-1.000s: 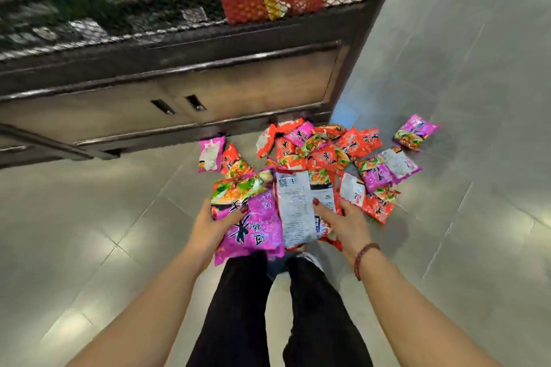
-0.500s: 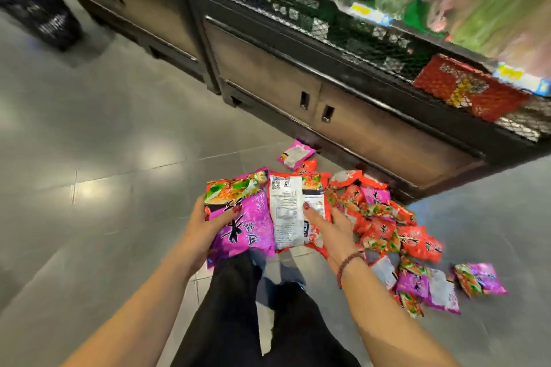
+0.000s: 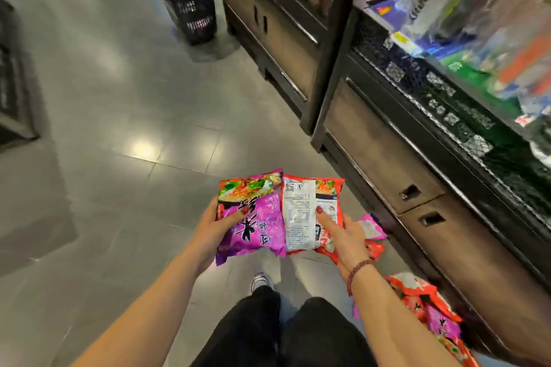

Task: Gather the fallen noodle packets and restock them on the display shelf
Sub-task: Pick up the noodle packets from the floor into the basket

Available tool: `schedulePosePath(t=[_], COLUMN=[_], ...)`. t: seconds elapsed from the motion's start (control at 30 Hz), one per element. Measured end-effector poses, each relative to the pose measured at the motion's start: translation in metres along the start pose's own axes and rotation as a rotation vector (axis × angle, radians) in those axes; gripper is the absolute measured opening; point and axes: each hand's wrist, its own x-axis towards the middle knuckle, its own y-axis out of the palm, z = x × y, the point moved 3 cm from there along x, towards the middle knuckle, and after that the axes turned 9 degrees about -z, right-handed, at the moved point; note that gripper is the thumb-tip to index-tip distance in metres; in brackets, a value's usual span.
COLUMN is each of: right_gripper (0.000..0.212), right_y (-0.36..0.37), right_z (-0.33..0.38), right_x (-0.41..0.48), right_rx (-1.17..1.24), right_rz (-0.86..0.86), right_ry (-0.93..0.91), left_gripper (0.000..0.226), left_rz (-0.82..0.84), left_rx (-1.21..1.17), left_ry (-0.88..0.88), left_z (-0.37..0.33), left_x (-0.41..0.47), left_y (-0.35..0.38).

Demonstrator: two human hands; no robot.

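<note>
Carrying stage, by the look of it: gathered but not yet shelved. At lower centre of the frame, gripping a purple noodle packet [image 3: 256, 223] with the left hand [image 3: 214, 229], thumb over the front, fingers beneath. Beside it and touching, holding a red packet [image 3: 301, 211], white back side up, with the right hand [image 3: 343, 238], thumb pressed on top. Possibly more packets stacked underneath; cannot tell. Left on the floor [image 3: 119, 128] at lower right, against the cabinet [image 3: 387, 158]: more fallen packets [image 3: 423, 304], red and purple, plus a pink one [image 3: 371, 228] just behind the right hand. Up the right side of the frame, blurred: the display shelf [image 3: 447, 92] with its mesh front. Next, probably: lifting the held pair up and right to a free slot, keeping them flat, then returning for the rest. Well apart at upper centre-left: a black basket [image 3: 190, 0].
</note>
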Motion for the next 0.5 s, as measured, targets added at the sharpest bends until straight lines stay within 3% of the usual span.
schedulePosePath(t=[0.17,0.5], right_gripper=[0.029,0.032], right_y=[0.062,0.178], right_z=[0.038,0.14], right_x=[0.044,0.187], right_rx=[-0.082,-0.167], right_rz=[0.07,0.216], right_ry=[0.009,0.041], left_gripper=[0.046,0.041], left_rz=[-0.064,-0.223], left_rx=[-0.032,-0.136], left_ry=[0.013,0.035], left_z=[-0.037,-0.133], left_x=[0.053,0.189], left_y=[-0.019,0.01])
